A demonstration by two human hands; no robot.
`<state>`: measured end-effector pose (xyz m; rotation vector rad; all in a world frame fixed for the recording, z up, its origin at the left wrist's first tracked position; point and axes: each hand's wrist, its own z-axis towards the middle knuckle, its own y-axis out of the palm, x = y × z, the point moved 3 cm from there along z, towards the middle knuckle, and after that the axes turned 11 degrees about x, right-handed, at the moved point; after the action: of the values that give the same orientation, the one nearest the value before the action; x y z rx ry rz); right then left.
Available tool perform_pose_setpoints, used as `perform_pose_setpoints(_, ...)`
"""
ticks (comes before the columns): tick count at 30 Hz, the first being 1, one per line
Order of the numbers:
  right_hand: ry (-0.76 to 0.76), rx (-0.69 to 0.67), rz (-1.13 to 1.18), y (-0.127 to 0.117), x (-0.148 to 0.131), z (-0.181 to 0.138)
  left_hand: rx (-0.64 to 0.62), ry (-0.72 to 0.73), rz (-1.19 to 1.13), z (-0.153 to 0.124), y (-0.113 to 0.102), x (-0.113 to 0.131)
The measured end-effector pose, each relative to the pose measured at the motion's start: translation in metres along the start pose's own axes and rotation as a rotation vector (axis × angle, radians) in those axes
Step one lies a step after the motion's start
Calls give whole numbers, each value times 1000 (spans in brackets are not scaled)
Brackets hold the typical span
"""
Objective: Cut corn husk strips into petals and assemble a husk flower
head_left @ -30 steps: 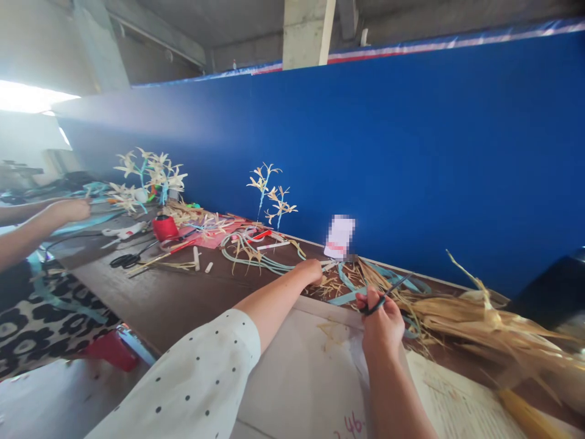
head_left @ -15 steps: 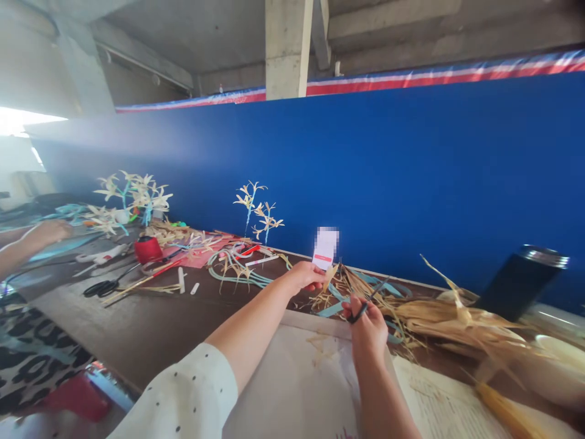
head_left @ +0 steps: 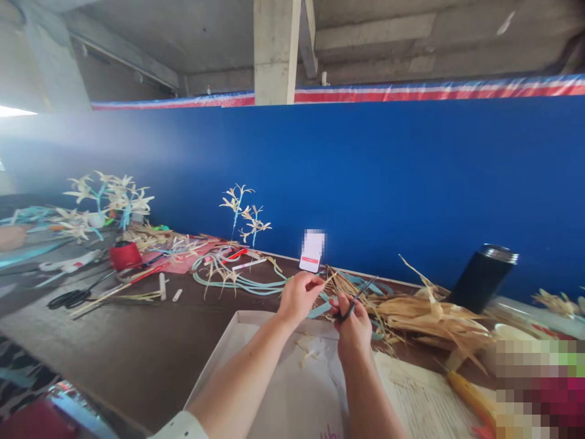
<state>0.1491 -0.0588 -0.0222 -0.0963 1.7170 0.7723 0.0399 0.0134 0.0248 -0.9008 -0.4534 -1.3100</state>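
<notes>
Strip (head_left: pixel 325 281) of pale dry husk, pinched between thumb and fingertips of the left hand (head_left: pixel 299 296), above the far edge of the box (head_left: pixel 219 360). Only its short free end shows, pointing right toward the scissors (head_left: pixel 355 299); the rest is hidden inside the curled fingers. Right hand (head_left: pixel 353 326), just right of the left and also over the box's far edge, is closed through the black scissor handles. The blades rise up and away from the box. Whether they are parted, or touch the strip, cannot be made out. Scraps (head_left: pixel 307 352) of husk lie inside the box below the hands.

Beyond the box to the right, a husk pile (head_left: pixel 429 312) spreads on the table (head_left: pixel 114 341), with a dark flask (head_left: pixel 481 277) tilted behind it. Past the box's far edge stands a small card (head_left: pixel 312 250), its face blurred out. Well left of the box lie teal loops (head_left: pixel 237 281), a red spool (head_left: pixel 124 255) and black shears (head_left: pixel 70 299). The box's near side and both forearms are cut off by the lower frame edge. A pixelated patch (head_left: pixel 539 390) hides whatever lies right of the box.
</notes>
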Motion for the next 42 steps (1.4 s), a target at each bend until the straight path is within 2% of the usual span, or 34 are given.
perform_pose_setpoints(2,19,-41,19,0,-1,-1,93,194,56,-5,-5,3)
perform_pose_setpoints(4,61,-119,62,2,-1,-2,111,352,73,-10,-7,4)
perform_pose_setpoints(8,164,-256,153,3,1,-3,105,530,119,-15,-8,3)
perform_pose_setpoints(14,219,-345,119,4,-1,-8,126,571,221,-16,-11,1)
perform_pose_setpoints(20,73,-235,-6,1,2,-1,122,553,181,-17,-12,2)
perform_pose_setpoints(24,-45,-180,-4,0,3,5,151,412,-13,-16,-9,1)
perform_pose_setpoints(28,-123,-108,-26,-2,1,7,220,106,-257,-15,-6,-5)
perform_pose_setpoints(30,-142,-93,-39,-1,0,5,164,-111,-374,-15,-1,-9)
perform_pose_setpoints(32,-150,-111,-52,1,-1,2,37,-319,-450,-17,5,-11)
perform_pose_setpoints(34,-153,-145,-59,3,-1,-1,-67,-447,-475,-18,9,-12)
perform_pose_setpoints(42,-151,-140,-98,3,2,-3,-78,-526,-485,-15,11,-19)
